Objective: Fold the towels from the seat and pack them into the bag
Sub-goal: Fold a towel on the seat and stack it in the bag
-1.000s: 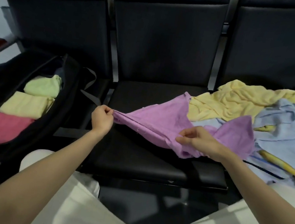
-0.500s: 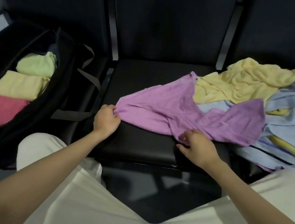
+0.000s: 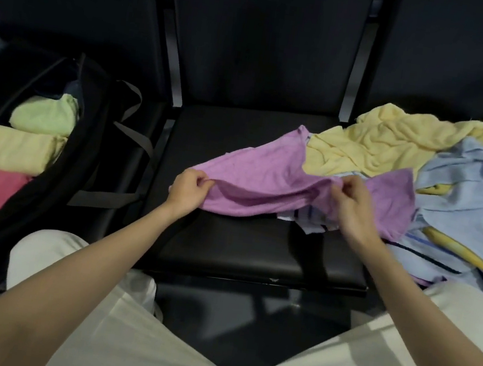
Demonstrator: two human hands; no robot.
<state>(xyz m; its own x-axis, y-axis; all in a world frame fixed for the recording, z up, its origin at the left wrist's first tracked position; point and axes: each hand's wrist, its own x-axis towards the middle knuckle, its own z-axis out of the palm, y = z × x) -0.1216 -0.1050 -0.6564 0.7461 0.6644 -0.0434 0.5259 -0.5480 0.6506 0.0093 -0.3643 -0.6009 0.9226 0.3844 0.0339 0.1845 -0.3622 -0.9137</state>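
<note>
Both hands pinch a purple towel [image 3: 265,183] over the middle seat [image 3: 225,242], the left hand [image 3: 188,189] clamped on its left corner, the right hand [image 3: 353,198] on a fold. More towels [image 3: 424,152] are heaped at right; three folded towels [image 3: 18,148] lie in the bag [image 3: 90,143] at left.

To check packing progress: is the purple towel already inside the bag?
No, both hands hold the purple towel above the seat, outside the bag.
</note>
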